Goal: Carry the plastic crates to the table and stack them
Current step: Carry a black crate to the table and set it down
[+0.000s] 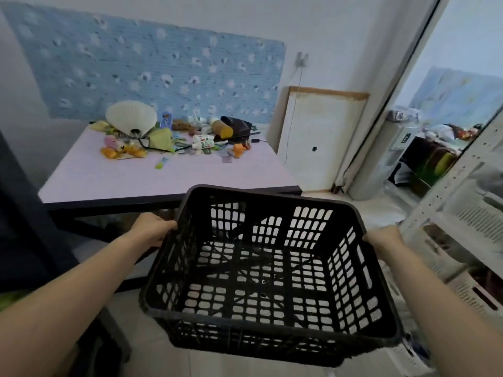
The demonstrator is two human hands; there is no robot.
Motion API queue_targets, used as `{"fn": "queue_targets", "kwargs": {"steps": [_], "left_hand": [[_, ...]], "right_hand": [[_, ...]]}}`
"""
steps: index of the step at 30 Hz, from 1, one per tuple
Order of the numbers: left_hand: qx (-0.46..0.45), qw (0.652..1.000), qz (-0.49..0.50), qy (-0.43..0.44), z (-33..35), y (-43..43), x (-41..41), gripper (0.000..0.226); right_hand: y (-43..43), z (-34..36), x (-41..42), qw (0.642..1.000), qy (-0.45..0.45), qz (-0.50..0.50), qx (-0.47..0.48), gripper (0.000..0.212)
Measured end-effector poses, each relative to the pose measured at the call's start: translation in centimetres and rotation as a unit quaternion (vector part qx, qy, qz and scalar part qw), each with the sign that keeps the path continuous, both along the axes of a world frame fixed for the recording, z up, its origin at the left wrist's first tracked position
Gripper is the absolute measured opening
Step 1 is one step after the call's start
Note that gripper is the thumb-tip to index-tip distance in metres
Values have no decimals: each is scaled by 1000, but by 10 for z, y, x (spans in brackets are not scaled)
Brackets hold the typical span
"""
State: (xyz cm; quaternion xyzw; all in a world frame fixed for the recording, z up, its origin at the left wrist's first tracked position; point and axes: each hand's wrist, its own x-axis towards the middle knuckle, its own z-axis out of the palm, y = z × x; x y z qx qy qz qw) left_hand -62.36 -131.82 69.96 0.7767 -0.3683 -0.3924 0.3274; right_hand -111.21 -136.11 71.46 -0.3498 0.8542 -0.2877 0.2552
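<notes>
head view, single frame. black plastic crate (268, 270) is held in the air between both hands, open side up, nothing inside; floor tiles show through its slotted bottom and walls. crate is tilted a little, near edge lower in view.

left hand (152, 229) is closed over the crate's left rim near the far corner, fingers curled over the edge. right hand (385, 240) is wrapped on the right rim, fingers hidden behind the wall; grip reads as clamped on the rim. both forearms are bare and extended forward.

crate sits in front of and below the near right corner of the table (109, 180), not touching it as far as visible; far rim overlaps the table's dark edge in view.

table top is pale pink with a dark frame. far half is cluttered: a white shell-shaped fan (131, 115), yellow soft toys (123, 151), a white tube with green print (202, 144), a dark bag (236, 125). near half of the top is bare.

behind the table: blue flowered wall panel (152, 69). to its right, a white board (315, 137) leans on the wall. white crates (468, 229) sit on shelving at the right edge, beside the right hand.
</notes>
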Motion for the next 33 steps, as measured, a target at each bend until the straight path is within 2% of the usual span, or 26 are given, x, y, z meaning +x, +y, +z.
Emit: {"fn": "queue_targets", "kwargs": {"steps": [3, 5, 9, 12, 15, 18, 20, 26, 28, 33], "left_hand": [[33, 999, 19, 19, -47, -45, -12, 30], [59, 998, 35, 1, -81, -71, -17, 40], [106, 993, 56, -3, -160, -115, -17, 37], [149, 986, 71, 1, -216, -148, -16, 34], [186, 978, 96, 15, -266, -190, -18, 31], [246, 966, 76, 37, -332, -223, -10, 21], [275, 957, 81, 45, -376, -240, -8, 15], [296, 947, 116, 49, -505, -270, -12, 21], [315, 941, 122, 35, -565, -267, -4, 26], [330, 932, 148, 23, -657, -279, -3, 36]], "right_hand": [[-58, -48, 1, 999, 27, 13, 37, 16], [-88, -71, 13, 998, 23, 13, 51, 5], [-147, -137, 24, 997, 32, 31, 67, 10], [-191, -191, 33, 996, 12, 12, 84, 25], [-235, -251, 41, 993, 5, 6, 121, 25], [-274, -314, 45, 989, -6, 0, 149, 23], [-292, -360, 45, 984, 17, 7, 177, 22], [-341, -495, 43, 976, 28, 26, 212, 13], [-351, -538, 41, 973, 27, 31, 229, 13], [-375, -626, 40, 969, 23, 33, 244, 18]]}}
